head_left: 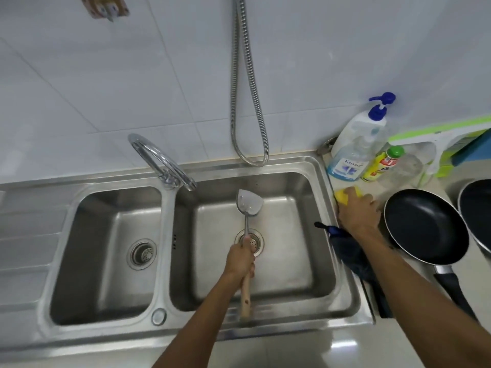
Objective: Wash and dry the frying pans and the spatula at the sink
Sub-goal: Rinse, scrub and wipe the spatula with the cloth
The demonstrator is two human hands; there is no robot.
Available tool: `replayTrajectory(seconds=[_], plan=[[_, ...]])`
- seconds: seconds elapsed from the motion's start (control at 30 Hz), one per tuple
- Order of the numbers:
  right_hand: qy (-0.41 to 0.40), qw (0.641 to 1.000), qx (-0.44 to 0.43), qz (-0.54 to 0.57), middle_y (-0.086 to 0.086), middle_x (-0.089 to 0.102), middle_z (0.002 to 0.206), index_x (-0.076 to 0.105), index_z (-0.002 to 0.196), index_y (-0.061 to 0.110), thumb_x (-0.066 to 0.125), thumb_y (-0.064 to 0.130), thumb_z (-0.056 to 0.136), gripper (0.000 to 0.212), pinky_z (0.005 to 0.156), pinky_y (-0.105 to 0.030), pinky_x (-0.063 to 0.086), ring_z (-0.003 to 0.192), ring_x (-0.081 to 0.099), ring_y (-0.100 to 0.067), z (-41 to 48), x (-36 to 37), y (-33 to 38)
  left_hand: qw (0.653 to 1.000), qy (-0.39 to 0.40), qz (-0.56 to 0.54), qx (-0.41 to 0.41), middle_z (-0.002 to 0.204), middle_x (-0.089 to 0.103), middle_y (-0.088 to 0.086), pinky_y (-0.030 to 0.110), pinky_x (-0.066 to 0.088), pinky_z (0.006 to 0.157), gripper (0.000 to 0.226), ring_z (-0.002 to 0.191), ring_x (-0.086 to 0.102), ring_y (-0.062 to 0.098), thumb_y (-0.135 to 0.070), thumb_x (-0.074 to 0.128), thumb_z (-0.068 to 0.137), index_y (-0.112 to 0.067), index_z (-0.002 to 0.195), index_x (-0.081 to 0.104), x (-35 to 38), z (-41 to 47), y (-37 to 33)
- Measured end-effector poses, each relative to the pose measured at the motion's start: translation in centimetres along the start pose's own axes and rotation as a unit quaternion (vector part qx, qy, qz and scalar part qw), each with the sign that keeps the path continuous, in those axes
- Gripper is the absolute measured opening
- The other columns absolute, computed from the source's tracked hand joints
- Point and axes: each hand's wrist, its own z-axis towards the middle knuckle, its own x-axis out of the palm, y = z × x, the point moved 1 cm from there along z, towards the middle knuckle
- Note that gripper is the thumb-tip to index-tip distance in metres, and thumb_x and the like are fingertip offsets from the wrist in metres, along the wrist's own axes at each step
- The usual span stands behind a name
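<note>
The left basin (pixel 87 248) of the sink (pixel 164 235) is open from above, as is the drainboard (pixel 26 235) at far left. In the right basin (pixel 292 248) the spatula (pixel 248 205), gripped by the left hand (pixel 240 257), runs up the middle. The faucet (pixel 159 158) arches over its upper left corner, and the hose (pixel 233 102) loop hangs at its back rim. The desk (pixel 449 181) at right is tight: bottles (pixel 356 144), two frying pans (pixel 425 224), a dark cloth (pixel 350 251) over the sink's edge, and the right hand (pixel 358 211) curled on a sponge (pixel 341 195).
</note>
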Motion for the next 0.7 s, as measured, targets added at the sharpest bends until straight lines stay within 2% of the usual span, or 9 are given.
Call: replayTrajectory(seconds=[0.1,0.17,0.23,0.33,0.47,0.53,0.63,0.7], plan=[[-0.115,0.984,-0.119,0.062,-0.028,0.056,0.104,0.058,0.125,0.014,0.067,0.028,0.09,0.039,0.076,-0.049,0.048,0.089,0.055,-0.045,-2.2,-0.1,4.6,0.999,0.033,0.018,-0.008,0.045,0.042,-0.001,0.021,0.036,0.039,0.045,0.034,0.039,0.013,-0.043,0.038,0.108,-0.009,0.084,0.054,-1.3,-0.9,-0.4],[-0.097,0.958,-0.249,0.103,-0.021,0.057,0.101,0.059,0.125,0.018,0.069,0.031,0.089,0.04,0.075,-0.045,0.049,0.087,0.054,-0.04,-5.1,0.6,9.8,0.998,0.053,0.025,-0.013,0.047,0.039,0.0,0.021,0.034,0.04,0.044,0.036,0.037,0.013,-0.043,0.038,0.108,-0.01,0.083,0.054,-1.9,-1.8,-0.7],[-0.033,0.935,-0.335,0.109,-0.016,0.059,0.102,0.06,0.125,0.021,0.065,0.036,0.092,0.036,0.076,-0.044,0.05,0.091,0.055,-0.037,-8.0,2.1,15.0,0.997,0.074,0.021,-0.021,0.049,0.036,0.0,0.02,0.032,0.04,0.042,0.037,0.035,0.013,-0.042,0.037,0.108,-0.012,0.082,0.052,-2.4,-2.9,-1.1],[0.013,0.93,-0.351,0.108,-0.018,0.063,0.106,0.06,0.122,0.012,0.057,0.032,0.099,0.031,0.072,-0.042,0.05,0.097,0.059,-0.039,-9.1,3.7,19.7,0.996,0.083,0.02,-0.024,0.049,0.036,-0.001,0.019,0.032,0.039,0.041,0.039,0.033,0.013,-0.04,0.037,0.108,-0.015,0.079,0.05,-3.9,-4.4,-1.5],[-0.042,0.936,-0.326,0.126,-0.016,0.066,0.094,0.063,0.104,0.008,0.067,0.027,0.093,0.022,0.059,-0.041,0.054,0.084,0.065,-0.038,-7.9,3.4,22.6,0.997,0.076,0.017,-0.007,0.05,0.037,-0.001,0.02,0.032,0.038,0.041,0.039,0.032,0.014,-0.041,0.038,0.108,-0.016,0.077,0.048,-6.2,-5.3,-1.1],[-0.036,0.937,-0.32,0.137,-0.015,0.065,0.098,0.063,0.107,0.01,0.064,0.03,0.096,0.023,0.061,-0.04,0.053,0.09,0.062,-0.035,-9.3,3.6,23.9,0.998,0.062,0.011,-0.009,0.05,0.039,-0.001,0.021,0.033,0.039,0.04,0.039,0.034,0.013,-0.041,0.037,0.108,-0.016,0.079,0.05,-7.0,-5.3,-1.1],[-0.027,0.918,-0.381,0.103,-0.012,0.064,0.097,0.064,0.108,0.011,0.06,0.035,0.098,0.026,0.063,-0.041,0.055,0.091,0.062,-0.034,-10.4,3.7,24.0,0.998,0.065,0.011,0.005,0.052,0.04,0.0,0.021,0.033,0.042,0.04,0.041,0.035,0.013,-0.041,0.037,0.108,-0.014,0.082,0.05,-8.2,-5.3,-1.1],[-0.054,0.936,-0.328,0.115,-0.016,0.066,0.095,0.065,0.105,0.009,0.061,0.033,0.098,0.025,0.066,-0.043,0.055,0.087,0.064,-0.037,-8.6,2.8,23.7,0.997,0.077,0.018,0.02,0.052,0.039,-0.001,0.021,0.032,0.041,0.038,0.04,0.033,0.013,-0.04,0.037,0.108,-0.014,0.084,0.049,-8.3,-5.5,-1.1]])
